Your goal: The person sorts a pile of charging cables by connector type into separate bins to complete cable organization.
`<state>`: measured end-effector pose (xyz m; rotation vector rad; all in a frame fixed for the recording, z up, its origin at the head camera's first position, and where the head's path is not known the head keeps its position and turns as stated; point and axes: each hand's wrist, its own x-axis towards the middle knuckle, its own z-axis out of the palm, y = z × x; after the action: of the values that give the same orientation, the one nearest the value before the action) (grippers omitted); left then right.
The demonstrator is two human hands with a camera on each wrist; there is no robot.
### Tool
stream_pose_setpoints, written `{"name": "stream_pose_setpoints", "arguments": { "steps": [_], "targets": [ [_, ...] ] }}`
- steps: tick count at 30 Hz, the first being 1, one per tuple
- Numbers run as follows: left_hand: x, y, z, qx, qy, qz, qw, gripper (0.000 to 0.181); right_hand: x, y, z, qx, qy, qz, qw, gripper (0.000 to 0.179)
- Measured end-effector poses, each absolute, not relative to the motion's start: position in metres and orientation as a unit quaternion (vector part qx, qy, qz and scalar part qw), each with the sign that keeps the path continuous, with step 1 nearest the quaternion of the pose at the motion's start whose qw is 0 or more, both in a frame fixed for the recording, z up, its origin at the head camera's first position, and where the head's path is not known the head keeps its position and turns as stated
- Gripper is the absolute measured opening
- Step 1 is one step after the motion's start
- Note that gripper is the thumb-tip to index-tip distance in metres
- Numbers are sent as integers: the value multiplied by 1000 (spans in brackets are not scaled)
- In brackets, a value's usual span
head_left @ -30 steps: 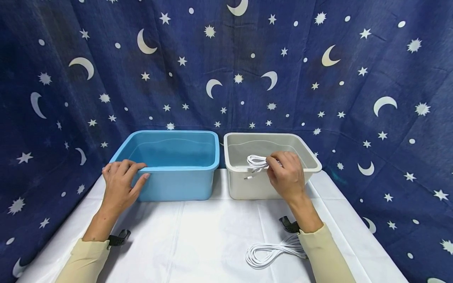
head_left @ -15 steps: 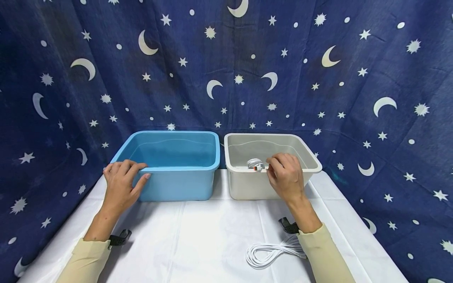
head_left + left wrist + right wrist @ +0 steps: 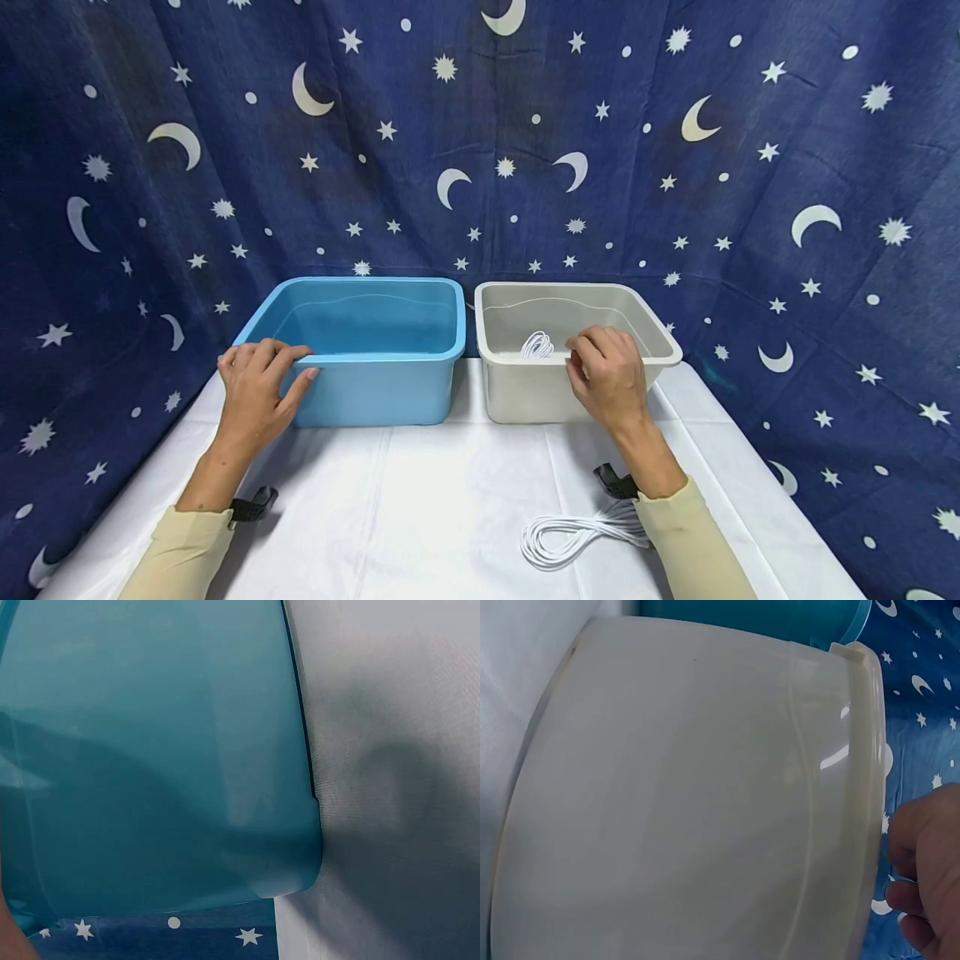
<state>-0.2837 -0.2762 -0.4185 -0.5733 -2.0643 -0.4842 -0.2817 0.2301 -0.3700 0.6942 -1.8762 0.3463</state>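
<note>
The left hand (image 3: pixel 255 396) grips the front rim of a blue plastic bin (image 3: pixel 378 392) near its left corner, fingers over the edge and thumb outside. The right hand (image 3: pixel 609 375) is over the front rim of a light grey plastic bin (image 3: pixel 528 396), fingers loosely curled. Nothing shows between its fingers in the head view, and the right wrist view shows this hand (image 3: pixel 928 862) beside the rim, also without a visible object. A coiled white cable (image 3: pixel 537 344) appears inside the grey bin, left of the hand; its lower part is hidden by the front wall.
Another coiled white cable (image 3: pixel 558 542) lies on the white tablecloth (image 3: pixel 427 508), partly under the right forearm. A dark blue curtain (image 3: pixel 510 108) with moons and stars hangs behind and at both sides. The bins stand side by side with a narrow gap.
The right hand has let go of the coiled white cable, which dropped from its fingers into the grey bin. The left hand keeps its place on the blue rim.
</note>
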Motion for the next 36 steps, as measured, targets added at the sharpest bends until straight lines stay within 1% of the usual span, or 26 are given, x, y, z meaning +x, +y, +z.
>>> {"name": "stream_pose_setpoints", "arguments": {
  "steps": [5,17,29,36],
  "targets": [
    [-284,-276,-419,-234,-835,-197,458,60,-278,231,-370,302,-781,146,527,9],
    [-285,-277,-420,-234,-834,-196,459,59,-266,230,-375,338,-776,145,513,11],
    [-284,-278,-420,-233,-834,-195,461,58,-257,227,-381,355,-788,155,478,8],
    [-285,-278,-420,-237,-834,-199,457,54,-253,232,-388,349,-810,149,447,7]
  ]
}}
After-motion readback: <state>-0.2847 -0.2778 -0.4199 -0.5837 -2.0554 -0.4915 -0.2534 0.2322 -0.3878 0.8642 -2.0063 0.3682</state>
